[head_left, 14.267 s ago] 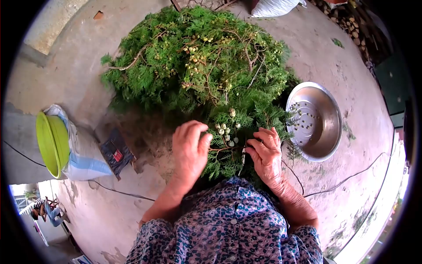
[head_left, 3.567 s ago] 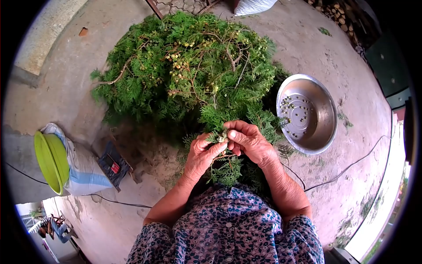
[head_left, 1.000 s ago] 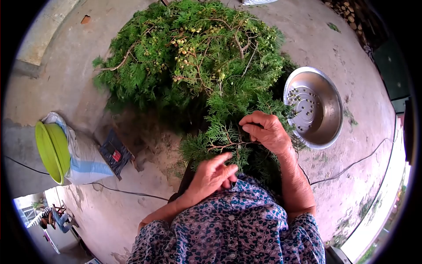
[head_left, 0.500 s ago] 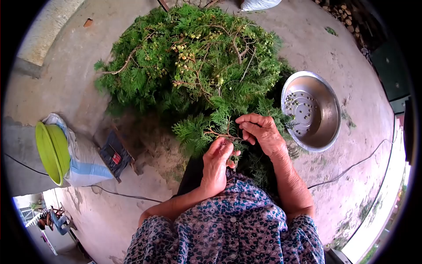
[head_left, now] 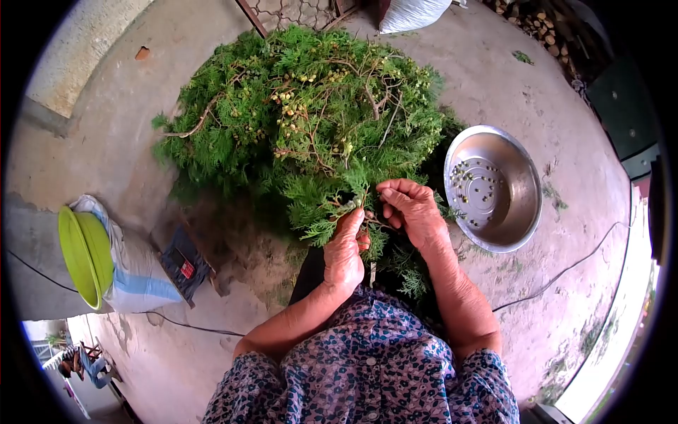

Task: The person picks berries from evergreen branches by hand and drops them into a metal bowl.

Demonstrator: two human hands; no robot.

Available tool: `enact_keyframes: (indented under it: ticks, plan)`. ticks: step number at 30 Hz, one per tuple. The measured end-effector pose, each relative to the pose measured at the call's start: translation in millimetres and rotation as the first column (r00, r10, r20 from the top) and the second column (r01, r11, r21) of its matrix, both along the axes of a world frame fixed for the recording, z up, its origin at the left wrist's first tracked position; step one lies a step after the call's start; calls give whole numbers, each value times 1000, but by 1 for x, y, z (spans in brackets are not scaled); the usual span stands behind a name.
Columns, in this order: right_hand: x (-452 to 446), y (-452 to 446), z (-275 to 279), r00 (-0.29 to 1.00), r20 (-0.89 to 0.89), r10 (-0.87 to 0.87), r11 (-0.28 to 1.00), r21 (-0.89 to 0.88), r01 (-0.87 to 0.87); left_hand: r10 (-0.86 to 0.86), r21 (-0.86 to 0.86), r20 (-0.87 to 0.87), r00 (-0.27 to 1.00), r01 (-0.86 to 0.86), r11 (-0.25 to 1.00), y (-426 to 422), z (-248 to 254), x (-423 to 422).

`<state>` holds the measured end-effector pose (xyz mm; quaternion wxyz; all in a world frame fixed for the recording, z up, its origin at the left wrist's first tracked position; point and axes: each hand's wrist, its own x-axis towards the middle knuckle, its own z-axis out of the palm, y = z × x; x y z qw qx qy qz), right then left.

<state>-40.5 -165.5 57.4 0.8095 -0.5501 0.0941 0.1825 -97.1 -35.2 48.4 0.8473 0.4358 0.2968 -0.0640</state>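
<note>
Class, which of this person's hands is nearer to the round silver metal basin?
Right. The right hand is left of the basin, not touching it; the left hand is farther left, at a leafy green sprig.

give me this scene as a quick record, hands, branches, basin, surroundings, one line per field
left hand: pinching a green sprig
right hand: fingers bent close to the sprig, grip unclear
branch pile: leafy green, with small yellowish cones
metal basin: right of the pile, small round pieces scattered inside
left side: lime-green tub next to a white-and-blue sack
upper right: stacked firewood
</note>
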Motion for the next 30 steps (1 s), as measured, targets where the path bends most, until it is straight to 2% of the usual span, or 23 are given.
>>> enact_keyframes:
  ticks: [4,6,8,10,11,13,15,16,18,19,20,22,24,26,30]
  plan:
    - [2,-1,1,1000,11,-22,1000,4,22,-52,-24,38,998,53,998,4,-2,0]
    - [12,-1,-4,998,18,-61,998,25,61,-243,232,253,936,185,955,9,-8,1]
    - [19,-6,-5,994,22,-108,993,43,107,-293,147,193,937,268,952,19,-10,7]
    - [25,-13,-3,999,19,29,987,155,-31,-303,186,173,937,271,944,19,-8,12]
    - [27,-13,2,997,34,69,989,129,-73,-303,186,174,937,271,945,20,-8,14]
    - [29,-12,9,991,33,129,988,79,-131,-409,320,217,886,331,888,22,-9,17]
    - [30,-16,20,972,-13,234,972,-2,-234,-420,302,213,882,350,887,25,-7,19]
    - [33,-19,15,972,-12,233,972,-3,-233,-429,286,210,879,364,886,26,-7,20]
    - [41,-23,-4,999,-17,29,989,145,-26,-418,251,242,875,360,899,26,-5,21]
    - [42,-25,-8,997,-68,-40,987,156,50,-377,171,234,896,344,923,23,-1,20]
    - [40,-23,-9,997,-67,-39,987,156,49,-336,90,221,915,324,942,22,1,20]
    - [33,-20,-11,998,23,51,992,110,-53,-398,145,246,884,372,917,26,-3,20]
    - [29,-17,-13,984,20,175,982,67,-176,-461,229,260,849,409,883,26,-6,21]
    - [17,-15,-1,987,-33,159,985,-54,-161,-453,220,272,849,403,888,25,-8,21]
    - [9,-18,2,970,7,244,969,-41,-244,-479,327,236,846,395,859,25,-7,21]
